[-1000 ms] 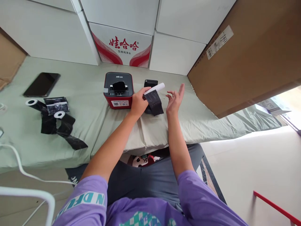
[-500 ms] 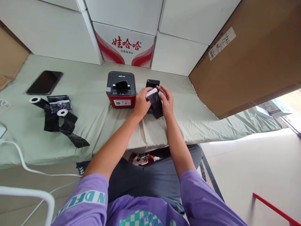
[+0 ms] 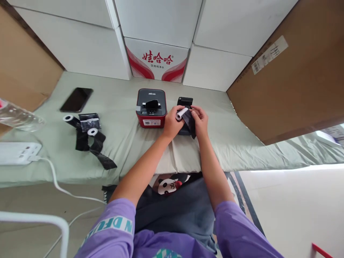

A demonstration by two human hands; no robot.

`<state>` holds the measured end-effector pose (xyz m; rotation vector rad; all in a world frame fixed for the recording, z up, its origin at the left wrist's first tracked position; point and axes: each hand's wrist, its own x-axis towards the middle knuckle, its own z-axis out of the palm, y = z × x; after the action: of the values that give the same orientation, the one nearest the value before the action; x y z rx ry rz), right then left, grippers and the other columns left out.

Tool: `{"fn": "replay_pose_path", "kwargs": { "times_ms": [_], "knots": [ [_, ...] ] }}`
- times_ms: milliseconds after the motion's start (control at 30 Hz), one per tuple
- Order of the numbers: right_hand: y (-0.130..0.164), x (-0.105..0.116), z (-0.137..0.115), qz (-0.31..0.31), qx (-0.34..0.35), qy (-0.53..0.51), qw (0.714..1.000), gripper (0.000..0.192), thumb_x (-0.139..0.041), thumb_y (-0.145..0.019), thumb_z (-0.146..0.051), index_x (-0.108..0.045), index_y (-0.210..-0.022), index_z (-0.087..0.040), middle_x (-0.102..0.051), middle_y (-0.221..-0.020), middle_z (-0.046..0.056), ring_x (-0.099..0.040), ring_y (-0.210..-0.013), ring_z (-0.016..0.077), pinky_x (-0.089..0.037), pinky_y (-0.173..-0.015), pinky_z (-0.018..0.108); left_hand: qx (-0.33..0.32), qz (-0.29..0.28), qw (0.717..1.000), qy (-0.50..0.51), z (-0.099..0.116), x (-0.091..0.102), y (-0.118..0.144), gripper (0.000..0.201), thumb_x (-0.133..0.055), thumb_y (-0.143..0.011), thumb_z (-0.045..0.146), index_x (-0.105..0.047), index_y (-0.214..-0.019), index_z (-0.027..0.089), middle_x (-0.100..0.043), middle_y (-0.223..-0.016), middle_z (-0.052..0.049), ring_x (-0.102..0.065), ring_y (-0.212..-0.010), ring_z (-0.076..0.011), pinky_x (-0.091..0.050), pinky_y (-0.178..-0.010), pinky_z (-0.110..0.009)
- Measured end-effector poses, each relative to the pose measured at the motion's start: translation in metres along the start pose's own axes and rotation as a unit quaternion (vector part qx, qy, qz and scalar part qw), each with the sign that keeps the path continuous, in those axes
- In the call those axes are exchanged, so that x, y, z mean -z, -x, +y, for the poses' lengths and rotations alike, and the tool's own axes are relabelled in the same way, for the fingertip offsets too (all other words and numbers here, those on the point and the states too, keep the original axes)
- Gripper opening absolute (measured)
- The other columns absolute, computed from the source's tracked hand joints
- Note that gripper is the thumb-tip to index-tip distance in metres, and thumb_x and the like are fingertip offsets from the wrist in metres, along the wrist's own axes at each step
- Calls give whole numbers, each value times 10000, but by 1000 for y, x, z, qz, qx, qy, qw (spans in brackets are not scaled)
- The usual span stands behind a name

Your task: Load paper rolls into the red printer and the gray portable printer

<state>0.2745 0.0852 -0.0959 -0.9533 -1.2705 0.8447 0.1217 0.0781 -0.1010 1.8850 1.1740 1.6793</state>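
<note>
My left hand (image 3: pixel 172 123) grips a small paper roll (image 3: pixel 182 114) with a white end and a black outer layer. The loose black end of the roll hangs down, and the fingers of my right hand (image 3: pixel 201 122) are closed on it. Directly under and behind my hands sits a black device (image 3: pixel 185 101), its middle hidden by hands and paper. Left of my hands stands a red and black label printer (image 3: pixel 152 114), with a black strip poking up from its top slot.
Two part-unrolled black paper rolls (image 3: pixel 92 132) and a flat black packet (image 3: pixel 89 122) lie on the left. Behind them is a phone (image 3: pixel 76 99). A white power strip (image 3: pixel 20 153) and plastic bottle (image 3: pixel 18 116) are far left. White cartons (image 3: pixel 158 59) line the back; a brown carton (image 3: pixel 292 82) stands right.
The view has swung left, bringing the bottle and power strip into sight. In my hands, the roll has turned so its round white end shows, and the black strip hangs more narrowly.
</note>
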Motion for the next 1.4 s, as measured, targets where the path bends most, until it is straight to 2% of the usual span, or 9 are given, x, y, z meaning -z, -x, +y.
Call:
{"fn": "replay_pose_path", "kwargs": {
  "times_ms": [133, 267, 500, 733, 867, 1033, 1167, 1267, 1400],
  "knots": [
    [-4, 6, 1, -17, -24, -24, 999, 439, -809, -823, -582, -767, -1106, -249, -816, -1027, 53, -699, -805, 185, -569, -758, 337, -5, 9, 1000, 15, 1, -2, 0, 266, -683, -915, 129, -621, -1149, 238, -746, -1207, -91, -721, -1182, -232, -580, -1041, -374],
    [-4, 13, 0, -58, -30, -27, 998, 429, -824, -823, -562, -788, -1121, -256, -821, -1013, 45, -622, -664, 150, -532, -660, 323, 12, 0, 997, 81, -1, -5, 3, 356, -648, -979, 189, -563, -1320, 241, -721, -1311, -108, -732, -1153, -211, -605, -934, -323],
    [-4, 16, 2, -80, -23, -25, 996, 494, -817, -838, -638, -770, -1142, -252, -795, -956, 29, -619, -681, 143, -531, -670, 315, -12, -27, 999, 12, 1, 0, -1, 334, -679, -934, 106, -706, -1229, 261, -775, -1230, -64, -678, -1162, -250, -558, -1037, -389],
    [-2, 13, 1, -97, 14, -17, 995, 646, -861, -771, -686, -682, -1243, -282, -766, -985, 32, -712, -896, 203, -605, -803, 347, -35, -69, 995, -56, 6, -3, 3, 326, -650, -972, 140, -717, -1276, 239, -778, -1234, -54, -646, -1119, -242, -539, -1010, -371],
    [-1, 11, 1, -99, 16, -5, 995, 682, -884, -761, -652, -632, -1286, -296, -754, -1018, 31, -711, -898, 196, -611, -825, 341, -30, -86, 994, -61, 8, -4, 6, 355, -618, -979, 163, -728, -1304, 254, -764, -1333, -47, -642, -1143, -253, -548, -1022, -385],
    [1, 12, 3, -77, 13, -15, 997, 674, -875, -770, -647, -616, -1287, -300, -762, -1058, 43, -729, -957, 215, -615, -906, 365, 48, -97, 989, 100, -4, -9, 5, 471, -579, -964, 184, -663, -1418, 277, -695, -1469, -67, -666, -1269, -255, -579, -1046, -393],
    [1, 16, 3, -56, -4, -7, 998, 688, -856, -773, -675, -617, -1286, -283, -775, -1080, 62, -745, -983, 235, -625, -930, 390, 151, -98, 941, 288, -11, -13, 1, 461, -594, -984, 318, -597, -1441, 263, -701, -1436, -99, -672, -1337, -276, -601, -1063, -417],
    [1, 19, 2, -48, -17, -2, 999, 696, -849, -769, -689, -622, -1282, -277, -781, -1096, 72, -752, -989, 246, -631, -920, 401, 181, -110, 919, 333, -9, -13, -2, 502, -744, -909, 417, -615, -1362, 243, -717, -1379, -117, -682, -1321, -287, -599, -1090, -427],
    [0, 20, 0, -55, -16, 17, 998, 717, -827, -760, -739, -622, -1274, -282, -786, -1106, 82, -750, -988, 256, -634, -890, 409, 197, -100, 911, 348, -4, -11, -3, 601, -871, -790, 436, -614, -1292, 230, -729, -1324, -133, -689, -1301, -292, -604, -1091, -432]
  ]
}}
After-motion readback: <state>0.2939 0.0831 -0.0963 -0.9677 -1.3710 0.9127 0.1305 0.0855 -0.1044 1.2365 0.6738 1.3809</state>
